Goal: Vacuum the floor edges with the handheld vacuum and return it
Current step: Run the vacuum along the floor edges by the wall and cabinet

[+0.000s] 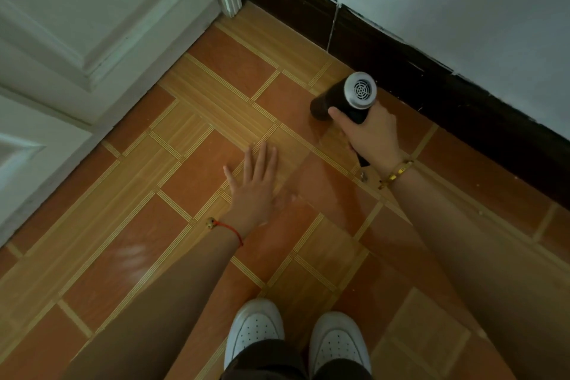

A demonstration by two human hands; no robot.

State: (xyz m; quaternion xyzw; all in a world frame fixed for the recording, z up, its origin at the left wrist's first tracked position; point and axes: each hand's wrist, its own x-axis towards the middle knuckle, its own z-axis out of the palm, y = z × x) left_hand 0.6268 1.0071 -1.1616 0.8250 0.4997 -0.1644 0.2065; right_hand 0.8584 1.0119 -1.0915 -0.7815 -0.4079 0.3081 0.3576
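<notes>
Vacuum (345,99) sits in my right hand (368,136), my fingers wrapped tight around its black grip, thumb lying along the near side of the body. Its body sticks out above and ahead of my knuckles; the silver vented rear cap faces up toward me, and the dark front end points down and away to the left, close to the floor (191,120). Whether the front end touches the tiles I cannot tell. The whole tool hangs just beside the dark baseboard (431,92), on its near side, with my right hand a little farther out from the baseboard than the vacuum. A gold bracelet (396,173) circles that wrist.

My left hand (256,185) is empty, flat, fingers spread loosely apart, held over the tiles well out from the baseboard. A red cord (228,230) rings its wrist. My white shoes (296,336) stand farther out still. The white door (92,25) meets the baseboard's far end at the corner.
</notes>
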